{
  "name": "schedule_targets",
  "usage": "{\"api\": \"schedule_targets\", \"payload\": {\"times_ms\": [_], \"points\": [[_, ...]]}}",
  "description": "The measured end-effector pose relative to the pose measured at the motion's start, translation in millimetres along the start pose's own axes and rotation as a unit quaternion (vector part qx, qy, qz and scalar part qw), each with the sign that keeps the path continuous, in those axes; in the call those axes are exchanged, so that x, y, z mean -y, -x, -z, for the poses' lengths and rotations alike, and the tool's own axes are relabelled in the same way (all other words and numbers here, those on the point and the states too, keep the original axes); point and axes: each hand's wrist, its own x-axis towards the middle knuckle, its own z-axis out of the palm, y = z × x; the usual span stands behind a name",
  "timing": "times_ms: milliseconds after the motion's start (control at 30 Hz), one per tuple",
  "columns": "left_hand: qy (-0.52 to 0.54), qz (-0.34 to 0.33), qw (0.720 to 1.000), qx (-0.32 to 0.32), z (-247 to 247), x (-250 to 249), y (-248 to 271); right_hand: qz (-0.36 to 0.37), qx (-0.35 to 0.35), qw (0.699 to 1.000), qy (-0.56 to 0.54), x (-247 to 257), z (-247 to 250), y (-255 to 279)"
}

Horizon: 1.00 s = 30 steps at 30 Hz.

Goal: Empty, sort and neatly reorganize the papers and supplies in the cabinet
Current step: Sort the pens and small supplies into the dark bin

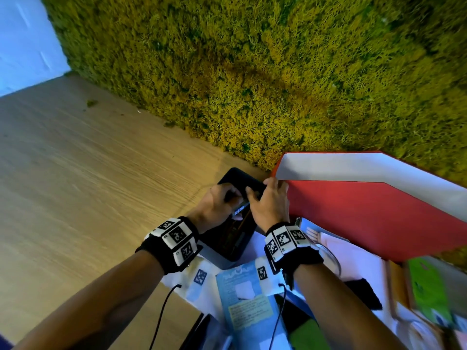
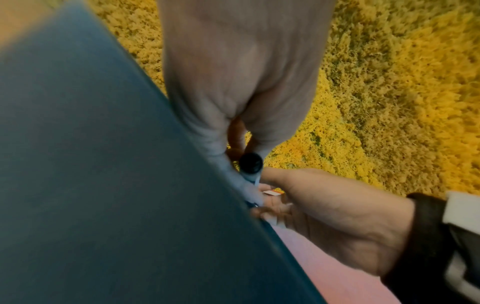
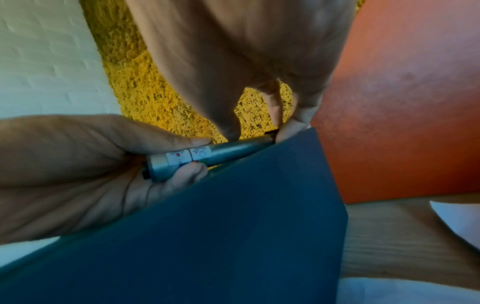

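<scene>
A grey marker (image 1: 240, 210) with a white label lies across the rim of a dark box (image 1: 228, 246) on the wooden table. My left hand (image 1: 217, 205) grips the marker's back end; the black end cap (image 2: 250, 163) shows between its fingers. My right hand (image 1: 270, 205) pinches the marker's front end (image 3: 233, 149) with thumb and fingertips, right at the box's top edge (image 3: 298, 135). The marker's tip is hidden behind the right fingers. The box's dark wall (image 2: 103, 185) fills much of both wrist views, and its inside is mostly hidden.
A large red folder (image 1: 366, 215) with a white inner face leans against the moss wall (image 1: 252, 72) just right of the hands. Papers, a blue leaflet (image 1: 242, 296) and a green item (image 1: 427, 286) are piled at the lower right. Bare wooden tabletop (image 1: 88, 185) stretches left.
</scene>
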Motion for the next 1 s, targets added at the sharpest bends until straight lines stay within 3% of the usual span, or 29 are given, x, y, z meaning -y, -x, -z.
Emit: {"api": "schedule_targets", "payload": {"times_ms": [167, 233, 300, 367, 433, 600, 700, 867, 1000], "points": [[0.034, 0.006, 0.999, 0.04, 10.1, 8.9, 0.4, -0.035, 0.042, 0.991, -0.119, 0.3, -1.2, -6.8], [-0.022, 0.018, 0.999, 0.038, 12.5, 11.0, -2.1, -0.043, 0.037, 0.985, -0.163, 0.6, -2.3, -6.4], [-0.161, 0.041, 0.985, 0.05, 12.3, 8.3, -5.6, -0.011, -0.019, 0.989, -0.148, 0.2, -2.0, -5.0], [-0.354, 0.077, 0.922, 0.136, 8.6, 1.8, -7.1, 0.027, -0.062, 0.991, -0.113, -1.6, -1.3, -3.7], [-0.454, 0.12, 0.856, 0.217, 0.9, -6.9, -6.4, 0.056, -0.074, 0.992, -0.087, -3.8, 0.1, -2.6], [-0.587, 0.111, 0.766, 0.237, -28.0, -6.0, -0.3, 0.091, -0.049, 0.993, -0.057, -15.5, 1.6, 1.2], [-0.599, 0.105, 0.763, 0.22, -33.9, 0.9, 0.8, 0.104, -0.024, 0.992, -0.062, -24.9, 1.6, -0.2], [-0.547, 0.098, 0.794, 0.246, -22.7, -0.2, -3.7, 0.101, 0.008, 0.992, -0.072, -31.7, -1.3, -3.0], [-0.494, 0.128, 0.823, 0.249, -7.8, -0.5, -10.3, 0.104, -0.012, 0.992, -0.065, -29.3, -5.3, -2.9]]}}
